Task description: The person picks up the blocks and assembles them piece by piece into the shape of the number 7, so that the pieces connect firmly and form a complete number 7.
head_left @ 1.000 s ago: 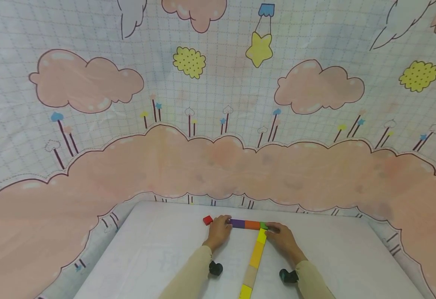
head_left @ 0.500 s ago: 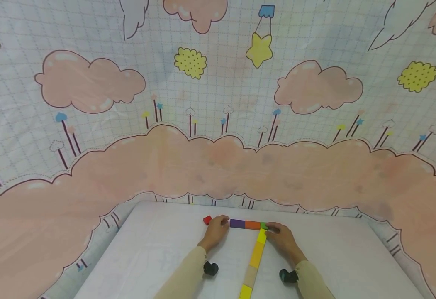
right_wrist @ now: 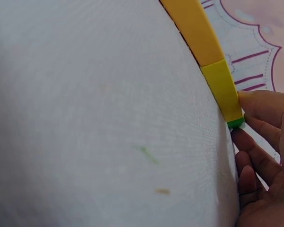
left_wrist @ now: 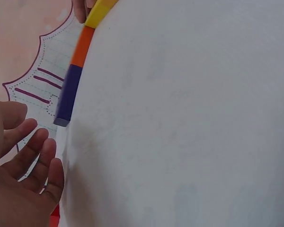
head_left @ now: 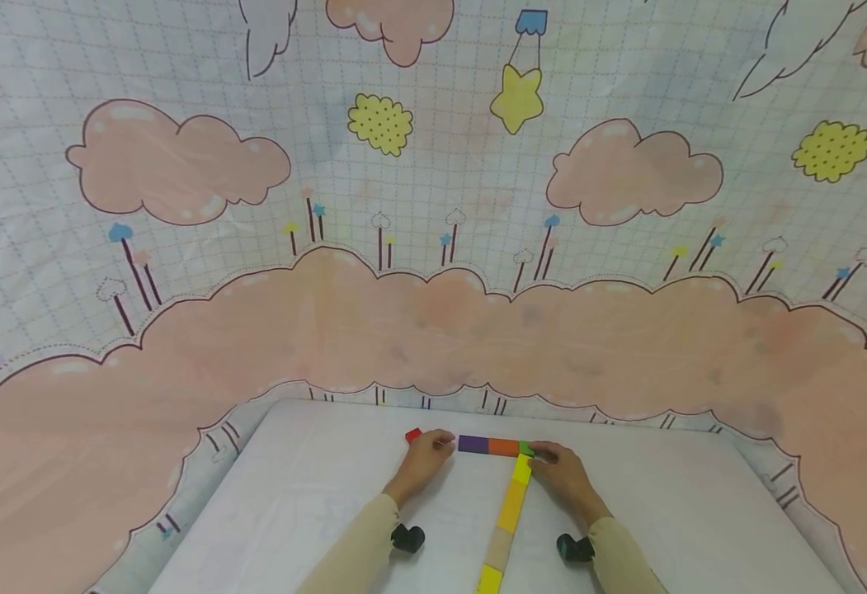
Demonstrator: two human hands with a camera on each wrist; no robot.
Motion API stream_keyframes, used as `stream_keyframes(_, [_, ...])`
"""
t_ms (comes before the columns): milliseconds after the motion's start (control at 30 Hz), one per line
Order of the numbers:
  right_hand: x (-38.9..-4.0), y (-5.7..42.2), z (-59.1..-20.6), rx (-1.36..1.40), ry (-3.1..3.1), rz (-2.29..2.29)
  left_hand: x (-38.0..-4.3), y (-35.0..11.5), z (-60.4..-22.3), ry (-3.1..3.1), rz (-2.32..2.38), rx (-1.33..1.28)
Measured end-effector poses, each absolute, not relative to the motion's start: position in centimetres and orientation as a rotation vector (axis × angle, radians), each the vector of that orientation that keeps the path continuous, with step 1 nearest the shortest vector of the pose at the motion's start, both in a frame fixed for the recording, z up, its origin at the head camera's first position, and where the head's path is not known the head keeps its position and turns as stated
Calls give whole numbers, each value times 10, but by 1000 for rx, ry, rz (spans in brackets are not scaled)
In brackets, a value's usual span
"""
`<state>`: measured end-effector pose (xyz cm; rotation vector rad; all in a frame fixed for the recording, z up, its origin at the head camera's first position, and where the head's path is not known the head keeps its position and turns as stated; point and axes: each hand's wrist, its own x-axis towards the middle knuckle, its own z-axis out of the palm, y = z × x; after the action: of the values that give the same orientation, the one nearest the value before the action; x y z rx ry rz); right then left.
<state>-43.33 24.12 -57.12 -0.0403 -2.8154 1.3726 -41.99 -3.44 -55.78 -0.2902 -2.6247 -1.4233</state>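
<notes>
In the head view, a purple block (head_left: 473,445), an orange block (head_left: 503,447) and a green block (head_left: 525,448) lie end to end. My left hand (head_left: 424,458) is just left of the purple block, apart from it, with loosely bent fingers and nothing between them. Behind that hand sits a red block (head_left: 412,434), partly hidden. My right hand (head_left: 563,472) pinches the green block at the row's right end; in the right wrist view its thumb (right_wrist: 262,105) touches the yellow block (right_wrist: 222,90) beside the green one.
From the green block a second line runs toward me: the yellow block, an amber block (head_left: 511,505), a wood-coloured block (head_left: 497,550) and another yellow block (head_left: 488,581). The white table (head_left: 314,478) meets a cloud-patterned cloth (head_left: 433,330). Each wrist wears a dark device (head_left: 574,549).
My left hand has let go of the purple block's left end and drawn back to the left, toward the red block. The right hand and the block row stay put.
</notes>
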Motion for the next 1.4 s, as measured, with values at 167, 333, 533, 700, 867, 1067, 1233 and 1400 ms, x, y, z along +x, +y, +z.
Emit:
stream_keyframes(167, [-433, 241, -571, -54, -2814, 1383, -416, -37, -553, -2610, -1442, -313])
stream_keyframes(333, [-431, 240, -569, -45, -2811, 1390, -411, -41, -550, -2577, -1423, -355])
stream_keyframes(533, [-431, 240, -569, -21, -2811, 1383, -407, -45, -549, -2527, -1365, -411])
stream_keyframes(700, [-431, 241, -571, -14, -2809, 1385, -406, -50, -551, -2481, -1349, -415])
stream_keyframes(867, [-431, 242, -571, -13, -2812, 1381, -403, -56, -554, -2456, -1313, -411])
stream_keyframes(1067, [-430, 242, -570, 0, -2803, 1390, -401, -64, -555, -2442, -1293, -368])
stream_keyframes(1233, [-429, 242, -569, 1, -2801, 1401, -399, -69, -552, -2428, -1291, -322])
stream_keyframes(1400, [-429, 242, -569, 8, -2801, 1394, -399, -72, -551, -2372, -1325, -298])
